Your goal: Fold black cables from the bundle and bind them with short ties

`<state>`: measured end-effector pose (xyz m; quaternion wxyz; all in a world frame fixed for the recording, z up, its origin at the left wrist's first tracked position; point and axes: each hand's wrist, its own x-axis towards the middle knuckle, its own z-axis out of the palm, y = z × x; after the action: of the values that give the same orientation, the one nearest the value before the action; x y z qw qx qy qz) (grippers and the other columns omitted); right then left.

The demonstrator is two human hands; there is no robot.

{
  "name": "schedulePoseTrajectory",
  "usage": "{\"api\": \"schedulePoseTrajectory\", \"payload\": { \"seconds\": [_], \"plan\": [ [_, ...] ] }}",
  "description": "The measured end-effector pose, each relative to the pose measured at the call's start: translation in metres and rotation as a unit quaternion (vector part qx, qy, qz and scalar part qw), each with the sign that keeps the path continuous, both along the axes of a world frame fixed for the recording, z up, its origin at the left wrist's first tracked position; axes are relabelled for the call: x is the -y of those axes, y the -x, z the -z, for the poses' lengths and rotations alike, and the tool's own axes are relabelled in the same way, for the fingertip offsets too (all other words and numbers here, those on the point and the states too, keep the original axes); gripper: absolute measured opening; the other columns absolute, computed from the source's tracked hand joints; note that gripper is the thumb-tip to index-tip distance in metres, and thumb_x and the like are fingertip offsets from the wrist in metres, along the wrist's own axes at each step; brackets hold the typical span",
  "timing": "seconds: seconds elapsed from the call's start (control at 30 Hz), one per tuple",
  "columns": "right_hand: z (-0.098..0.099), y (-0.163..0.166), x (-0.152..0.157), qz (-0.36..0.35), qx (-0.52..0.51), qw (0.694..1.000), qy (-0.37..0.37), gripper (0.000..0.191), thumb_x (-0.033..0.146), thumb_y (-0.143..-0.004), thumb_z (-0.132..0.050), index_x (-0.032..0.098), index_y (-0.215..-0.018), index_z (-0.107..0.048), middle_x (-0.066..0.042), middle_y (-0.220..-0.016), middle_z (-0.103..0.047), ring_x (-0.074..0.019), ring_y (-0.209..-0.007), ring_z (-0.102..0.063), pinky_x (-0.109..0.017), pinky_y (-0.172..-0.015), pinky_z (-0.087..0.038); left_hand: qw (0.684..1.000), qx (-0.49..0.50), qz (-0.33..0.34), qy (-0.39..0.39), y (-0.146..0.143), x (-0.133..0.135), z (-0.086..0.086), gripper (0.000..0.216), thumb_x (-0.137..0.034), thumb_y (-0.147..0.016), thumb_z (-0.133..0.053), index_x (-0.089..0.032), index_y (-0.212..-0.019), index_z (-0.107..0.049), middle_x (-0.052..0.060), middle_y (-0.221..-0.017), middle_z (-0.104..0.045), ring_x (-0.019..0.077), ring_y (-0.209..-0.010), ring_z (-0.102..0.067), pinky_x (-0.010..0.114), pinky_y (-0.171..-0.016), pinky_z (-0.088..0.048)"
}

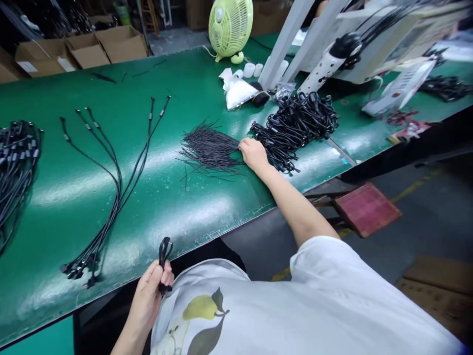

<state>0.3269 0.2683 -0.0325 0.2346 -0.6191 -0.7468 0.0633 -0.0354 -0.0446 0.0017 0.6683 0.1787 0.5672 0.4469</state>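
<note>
Folded black cable [164, 250] and a heap of thin black strips [210, 147]
The cable was doubled into a compact bundle, roughly upright in the left hand [153, 282], loops uppermost. The strips lay loose on the green tabletop [155, 197], mostly side by side, strays splayed at the edges, right ends at the right hand [254, 154].

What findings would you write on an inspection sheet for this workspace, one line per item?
Surface: green table, glossy, with pale specks.
Job's things: folded black cable in left hand; thin black strands at right hand.
Clutter: white bag and white rolls near the fan.
Hands: left closed around the cable; right at the strands' edge, grip unclear.
Cables: loose cables, left pile; cable heap beside the strands.
Surroundings: cardboard boxes beyond the table; red stool at right.
</note>
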Motion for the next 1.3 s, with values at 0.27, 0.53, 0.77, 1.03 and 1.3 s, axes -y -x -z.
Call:
{"api": "schedulePoseTrajectory", "payload": {
  "seconds": [0.27, 0.53, 0.77, 1.03, 1.3],
  "plan": [
    [-0.037, 0.031, 0.058, 0.084, -0.061, 0.994, -0.045, 0.014, 0.016, -0.092, -0.04, 0.016, -0.085, -0.052, -0.007, -0.079, -0.053, -0.0142, -0.072, -0.041, -0.029, -0.071, -0.03, 0.997, 0.033, -0.064, -0.036, -0.007, -0.004, -0.007, 0.026, -0.044, -0.08, -0.07, -0.019, -0.073, -0.065, -0.002, -0.061, -0.036, 0.0111, -0.057, -0.031, 0.027, -0.054, -0.032],
    [-0.03, 0.17, 0.208, -0.277, -0.178, 0.917, 0.226, 0.009, 0.019, -0.085, -0.05, 0.019, -0.078, -0.056, 0.002, -0.064, -0.055, -0.0103, -0.057, -0.047, -0.022, -0.059, -0.034, 0.989, 0.072, -0.069, -0.114, -0.033, -0.03, -0.007, 0.039, -0.041, -0.084, -0.066, -0.015, -0.112, -0.063, -0.006, -0.061, -0.037, 0.0084, -0.055, -0.034, 0.023, -0.056, -0.035],
    [-0.038, 0.211, 0.228, -0.418, 0.003, 0.895, -0.156, 0.02, 0.014, -0.09, -0.046, 0.017, -0.072, -0.054, -0.001, -0.063, -0.053, -0.0135, -0.06, -0.046, -0.029, -0.061, -0.033, 0.898, -0.375, 0.026, -0.227, -0.005, -0.014, 0.006, 0.028, -0.027, -0.092, -0.045, -0.018, -0.107, -0.067, 0.007, -0.091, -0.067, 0.0181, -0.085, -0.059, 0.031, -0.084, -0.046],
    [-0.069, 0.231, 0.211, -0.642, 0.152, 0.708, -0.253, 0.036, 0.008, -0.093, -0.036, 0.013, -0.118, -0.06, -0.011, -0.118, -0.061, -0.024, -0.116, -0.049, -0.041, -0.099, -0.039, 0.976, -0.163, 0.092, -0.11, 0.027, -0.002, 0.013, 0.031, -0.033, -0.085, -0.05, -0.016, -0.06, -0.052, -0.002, -0.05, -0.047, 0.0102, -0.05, -0.045, 0.024, -0.054, -0.039],
    [-0.07, 0.244, 0.222, -0.657, 0.271, 0.663, -0.235, 0.034, 0.0, -0.085, -0.036, 0.017, -0.072, -0.063, -0.008, -0.067, -0.05, -0.0199, -0.065, -0.043, -0.034, -0.058, -0.035, 0.983, -0.115, 0.11, -0.089, 0.031, 0.005, 0.011, 0.021, -0.03, -0.077, -0.055, -0.016, -0.061, -0.054, -0.006, -0.051, -0.046, 0.0077, -0.047, -0.04, 0.022, -0.052, -0.032]
  ]
}}
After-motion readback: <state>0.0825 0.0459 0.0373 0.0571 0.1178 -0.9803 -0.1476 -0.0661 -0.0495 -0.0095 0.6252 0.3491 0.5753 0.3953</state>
